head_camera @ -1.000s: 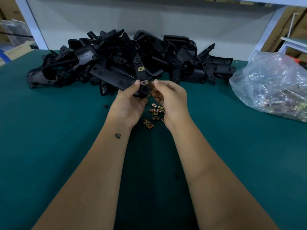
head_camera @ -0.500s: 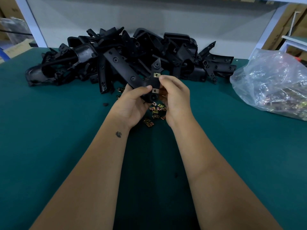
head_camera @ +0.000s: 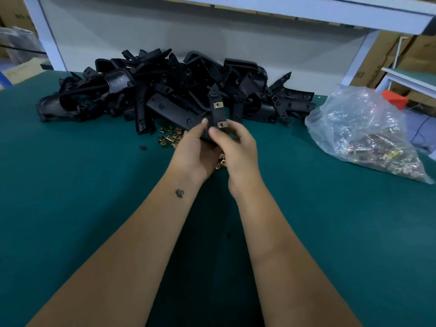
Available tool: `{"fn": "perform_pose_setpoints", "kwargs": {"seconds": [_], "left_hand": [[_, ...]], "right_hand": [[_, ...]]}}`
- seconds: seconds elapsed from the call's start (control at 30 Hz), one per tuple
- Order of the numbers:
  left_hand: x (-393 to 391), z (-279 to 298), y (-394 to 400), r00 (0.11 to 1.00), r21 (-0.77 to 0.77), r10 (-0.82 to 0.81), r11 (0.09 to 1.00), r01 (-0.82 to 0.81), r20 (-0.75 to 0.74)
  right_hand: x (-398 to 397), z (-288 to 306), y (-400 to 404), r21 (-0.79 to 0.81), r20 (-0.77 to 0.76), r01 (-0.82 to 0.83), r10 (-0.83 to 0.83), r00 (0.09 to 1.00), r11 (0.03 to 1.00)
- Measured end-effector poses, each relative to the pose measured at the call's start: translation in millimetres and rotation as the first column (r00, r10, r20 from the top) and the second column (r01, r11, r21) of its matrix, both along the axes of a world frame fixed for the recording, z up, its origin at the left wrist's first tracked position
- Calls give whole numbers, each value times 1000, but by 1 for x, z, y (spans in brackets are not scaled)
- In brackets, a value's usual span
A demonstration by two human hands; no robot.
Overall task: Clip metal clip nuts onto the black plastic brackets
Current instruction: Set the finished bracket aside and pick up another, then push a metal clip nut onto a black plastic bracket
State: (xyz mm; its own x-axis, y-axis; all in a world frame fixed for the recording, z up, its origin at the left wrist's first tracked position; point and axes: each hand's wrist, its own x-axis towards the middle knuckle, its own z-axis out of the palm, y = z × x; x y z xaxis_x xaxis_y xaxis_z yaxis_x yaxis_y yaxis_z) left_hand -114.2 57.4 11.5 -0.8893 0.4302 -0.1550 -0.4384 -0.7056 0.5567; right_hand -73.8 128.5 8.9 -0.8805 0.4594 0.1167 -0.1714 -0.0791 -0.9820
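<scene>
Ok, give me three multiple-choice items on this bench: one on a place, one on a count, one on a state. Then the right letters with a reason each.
1. Where does the clear plastic bag of clip nuts lie?
A. Right side of the green table
B. Left side
C. On the pile of brackets

2. How many clip nuts show on the held bracket?
A. None
B. Two
C. Five

3. What are the hands doing?
A. Both lie flat on the table
B. Both hold the bracket
C. Both reach into the bag

Key: 1 A, the bag sits at the right edge, apart from the pile. 2 B, an upper clip nut and a lower clip nut are on it. 3 B, the left hand and right hand grip its lower end.
</scene>
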Motion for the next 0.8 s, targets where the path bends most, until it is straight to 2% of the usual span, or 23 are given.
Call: {"fn": "perform_pose_setpoints", "kwargs": {"seconds": [0.07, 0.13, 0.3, 0.47, 0.53, 0.63, 0.73, 0.8], "left_hand": [[11, 2, 11, 998, -36, -2, 999, 4, 59], [24, 4, 24, 997, -71, 6, 997, 0, 81], [66, 14, 60, 999, -209, -42, 977, 47, 28], [113, 31, 105, 990, -154, -139, 978, 142, 29], [143, 34, 135, 968, -177, -250, 953, 246, -1], [207, 33, 178, 903, -174, -420, 899, 402, -85], [279, 25, 209, 794, -210, -578, 813, 543, -185], [322, 13, 223, 699, -249, -682, 730, 636, -214]], "right_hand": [[13, -2, 5, 43, 24, 73, -74, 997, 996], [31, -1, 15, 21, -20, 151, -150, 988, 988], [81, 15, 56, -164, -119, 349, -370, 922, 923], [163, 26, 120, -270, -148, 496, -545, 825, 825], [200, 27, 145, -352, -163, 554, -632, 757, 754], [260, 23, 180, -484, -144, 655, -792, 594, 580], [327, 9, 207, -622, -152, 657, -889, 431, 425], [371, -6, 219, -640, -125, 685, -928, 352, 346]]}}
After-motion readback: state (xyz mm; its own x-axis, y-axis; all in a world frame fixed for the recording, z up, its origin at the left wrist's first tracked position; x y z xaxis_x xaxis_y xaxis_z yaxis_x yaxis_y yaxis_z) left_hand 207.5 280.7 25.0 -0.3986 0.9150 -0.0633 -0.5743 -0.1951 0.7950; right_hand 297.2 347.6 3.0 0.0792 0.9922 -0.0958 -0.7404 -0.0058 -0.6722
